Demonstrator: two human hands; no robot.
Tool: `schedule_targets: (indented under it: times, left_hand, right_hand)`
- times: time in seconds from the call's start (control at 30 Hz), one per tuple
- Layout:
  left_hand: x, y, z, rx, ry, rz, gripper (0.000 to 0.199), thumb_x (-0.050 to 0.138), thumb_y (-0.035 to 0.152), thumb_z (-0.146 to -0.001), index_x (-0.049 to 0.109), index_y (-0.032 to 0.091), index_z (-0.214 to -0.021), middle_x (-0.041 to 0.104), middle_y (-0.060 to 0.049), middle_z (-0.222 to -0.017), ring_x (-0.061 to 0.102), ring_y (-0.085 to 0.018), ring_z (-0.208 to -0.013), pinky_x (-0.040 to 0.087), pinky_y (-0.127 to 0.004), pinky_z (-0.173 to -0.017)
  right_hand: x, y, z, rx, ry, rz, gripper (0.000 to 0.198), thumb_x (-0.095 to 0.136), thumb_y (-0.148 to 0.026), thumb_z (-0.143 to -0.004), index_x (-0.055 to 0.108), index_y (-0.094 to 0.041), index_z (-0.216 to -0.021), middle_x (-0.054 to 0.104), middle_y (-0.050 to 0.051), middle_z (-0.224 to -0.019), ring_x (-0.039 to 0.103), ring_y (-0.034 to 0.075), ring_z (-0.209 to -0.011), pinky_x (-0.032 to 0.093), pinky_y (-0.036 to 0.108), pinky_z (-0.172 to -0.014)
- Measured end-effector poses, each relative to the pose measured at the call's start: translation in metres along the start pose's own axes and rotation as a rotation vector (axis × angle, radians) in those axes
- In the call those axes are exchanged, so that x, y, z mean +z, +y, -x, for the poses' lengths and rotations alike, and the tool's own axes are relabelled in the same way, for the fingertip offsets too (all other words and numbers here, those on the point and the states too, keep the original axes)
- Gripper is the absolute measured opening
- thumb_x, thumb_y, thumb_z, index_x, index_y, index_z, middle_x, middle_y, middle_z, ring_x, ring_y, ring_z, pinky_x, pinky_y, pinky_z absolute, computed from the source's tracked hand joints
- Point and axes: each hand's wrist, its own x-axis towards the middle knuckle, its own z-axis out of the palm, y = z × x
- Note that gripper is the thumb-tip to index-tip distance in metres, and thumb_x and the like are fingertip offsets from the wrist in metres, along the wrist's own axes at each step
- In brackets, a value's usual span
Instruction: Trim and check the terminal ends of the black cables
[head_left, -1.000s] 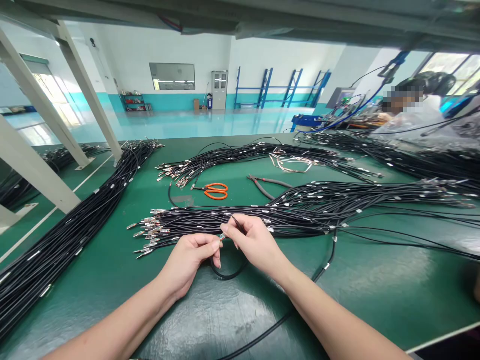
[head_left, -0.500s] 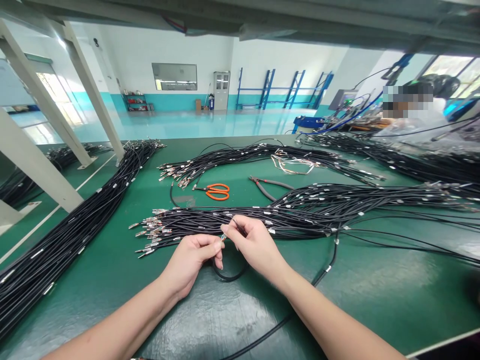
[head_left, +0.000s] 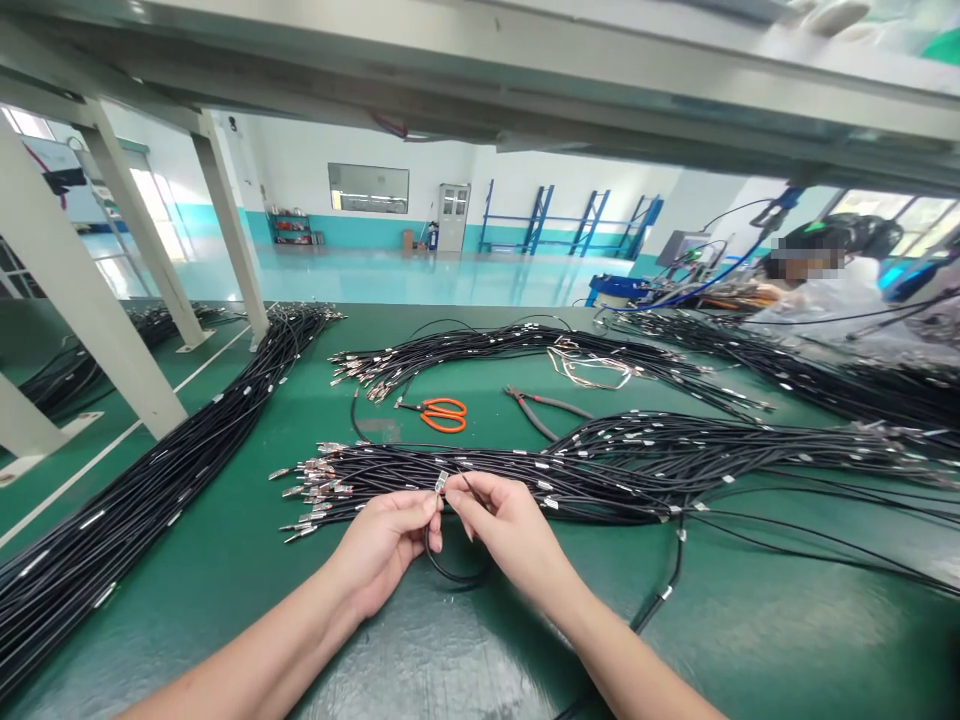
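A cable workshop is indicated by long bundles of thin black white-tagged cables [head_left: 217, 410] spread over a green-topped workbench [head_left: 795, 600]; orange-handled metal scissors [head_left: 431, 411] and grey-handled pliers [head_left: 519, 397] are laid among them; blue metal racks [head_left: 541, 220] are seen beyond.

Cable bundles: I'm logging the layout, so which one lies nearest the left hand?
The front bundle, between the left hand and the orange-handled scissors; others lie past the scissors or farther left.

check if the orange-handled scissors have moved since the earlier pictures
No: the orange-handled scissors lie beside the grey patch on the green table, as before; the camera view shifted.
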Motion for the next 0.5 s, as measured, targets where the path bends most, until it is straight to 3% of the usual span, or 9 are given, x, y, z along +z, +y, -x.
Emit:
schedule_targets:
  times: [0.5]
  left_hand:
    - [0.0046, -0.0004, 0.0021, 0.016, -0.023, -0.134, 0.014, 0.06, 0.018, -0.072, 0.062, 0.009, -0.061, 0.054, -0.002, -0.056, 0.047, -0.009, -0.051, 0.036, -0.022, -0.055]
  right_hand:
    - [0.0048, -0.0027, -0.003, 0.056, 0.081, -0.056, 0.021, 0.052, -0.032, -0.078, 0.052, -0.015, -0.066, 0.041, -0.005, -0.05, 0.035, 0.007, -0.048, 0.03, 0.02, -0.047]
